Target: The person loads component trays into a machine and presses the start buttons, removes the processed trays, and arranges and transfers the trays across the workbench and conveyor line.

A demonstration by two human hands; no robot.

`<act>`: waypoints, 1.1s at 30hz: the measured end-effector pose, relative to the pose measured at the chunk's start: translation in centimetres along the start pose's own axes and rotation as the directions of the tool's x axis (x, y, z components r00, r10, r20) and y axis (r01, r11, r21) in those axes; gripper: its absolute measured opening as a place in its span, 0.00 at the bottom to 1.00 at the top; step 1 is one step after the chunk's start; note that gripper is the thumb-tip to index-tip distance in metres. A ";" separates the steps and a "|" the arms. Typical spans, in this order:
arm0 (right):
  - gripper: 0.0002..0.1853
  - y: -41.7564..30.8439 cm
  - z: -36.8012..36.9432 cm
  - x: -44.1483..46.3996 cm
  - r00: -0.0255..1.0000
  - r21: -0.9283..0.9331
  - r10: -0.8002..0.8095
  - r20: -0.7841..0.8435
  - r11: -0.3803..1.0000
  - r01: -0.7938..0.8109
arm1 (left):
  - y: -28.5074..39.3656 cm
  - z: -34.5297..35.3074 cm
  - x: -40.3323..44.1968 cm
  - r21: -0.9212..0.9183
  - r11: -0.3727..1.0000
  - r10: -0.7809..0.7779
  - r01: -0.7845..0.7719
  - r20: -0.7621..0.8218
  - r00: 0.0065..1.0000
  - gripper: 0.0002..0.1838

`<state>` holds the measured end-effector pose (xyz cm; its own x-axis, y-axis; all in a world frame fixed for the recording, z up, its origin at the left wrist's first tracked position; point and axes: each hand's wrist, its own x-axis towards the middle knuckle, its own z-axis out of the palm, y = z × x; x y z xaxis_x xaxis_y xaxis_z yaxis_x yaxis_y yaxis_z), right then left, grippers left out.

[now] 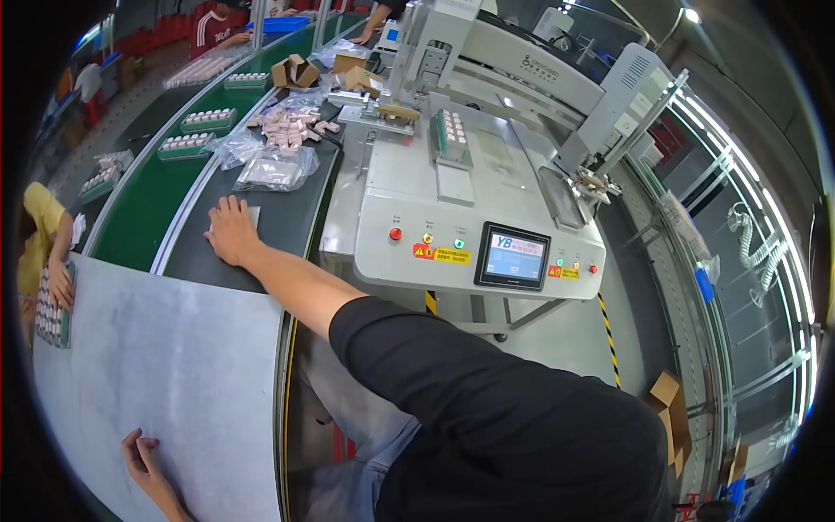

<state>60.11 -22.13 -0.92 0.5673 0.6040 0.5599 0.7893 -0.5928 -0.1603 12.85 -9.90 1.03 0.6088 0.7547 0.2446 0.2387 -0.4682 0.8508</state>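
Right fingers (233, 205) over dark worktop (291, 217)

This was a factory — trays (184, 156) of little parts sat on a long green belt (126, 222), a big white machine (396, 196) had a screen (513, 257) and a red button (396, 234), and other workers (213, 33) were nearby.

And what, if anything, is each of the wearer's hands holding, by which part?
The left hand holds nothing visible. The right hand partly covers a pale piece; whether it grips it, and where, cannot be told.
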 end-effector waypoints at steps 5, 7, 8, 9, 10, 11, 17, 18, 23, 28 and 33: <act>0.32 0.9 -0.5 -0.2 1.000 0.252 0.013 0.015 0.968 -0.016 | 2.2 0.8 -1.0 0.004 0.998 -0.056 0.056 -0.050 0.997 0.13; 0.35 0.2 -1.3 -0.3 0.997 0.200 0.065 0.032 0.977 -0.070 | 2.9 0.7 -1.0 -0.003 0.998 -0.064 0.064 -0.066 0.996 0.11; 0.36 0.3 -0.1 -0.4 0.996 0.124 0.090 0.006 0.988 -0.090 | 3.4 0.8 -0.9 -0.025 0.997 -0.077 0.076 -0.074 0.994 0.10; 0.38 0.4 -0.1 -0.2 0.989 0.002 0.096 0.115 0.995 -0.097 | 3.2 0.7 -0.8 -0.039 0.996 -0.081 0.079 -0.063 0.995 0.09; 0.39 0.3 -0.4 0.0 0.971 -0.040 0.136 0.195 0.991 -0.131 | 3.6 0.7 -0.7 -0.065 0.995 -0.081 0.077 -0.053 0.995 0.09; 0.38 0.5 0.3 0.1 0.962 -0.013 0.151 0.229 0.988 -0.152 | 3.7 0.7 -0.7 -0.076 0.994 -0.089 0.084 -0.055 0.995 0.09; 0.34 1.0 1.2 -0.2 0.986 0.010 0.114 0.123 0.993 -0.116 | 4.3 0.6 -0.7 -0.113 0.990 -0.095 0.090 -0.039 0.995 0.10; 0.34 0.5 0.2 -0.1 0.980 -0.009 0.147 0.132 0.989 -0.147 | 4.3 0.7 -0.7 -0.121 0.989 -0.091 0.086 -0.035 0.995 0.10; 0.35 -1.0 -1.4 -0.6 0.914 -0.129 0.402 0.060 0.911 -0.392 | 4.5 0.8 -0.7 -0.105 0.990 -0.096 0.091 -0.042 0.994 0.10; 0.36 -0.6 -1.1 -0.7 0.963 -0.121 0.268 0.015 0.957 -0.265 | 4.4 0.7 -0.7 -0.073 0.993 -0.093 0.089 -0.053 0.994 0.10; 0.34 0.3 -0.8 -0.9 0.997 0.029 0.077 0.018 0.997 -0.077 | 4.5 0.8 -0.7 -0.074 0.993 -0.092 0.088 -0.056 0.994 0.11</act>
<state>59.61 -23.27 -0.80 0.6304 0.5660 0.5313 0.7495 -0.6219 -0.2267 14.09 -12.91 4.26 0.5407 0.8192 0.1909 0.2344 -0.3647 0.9012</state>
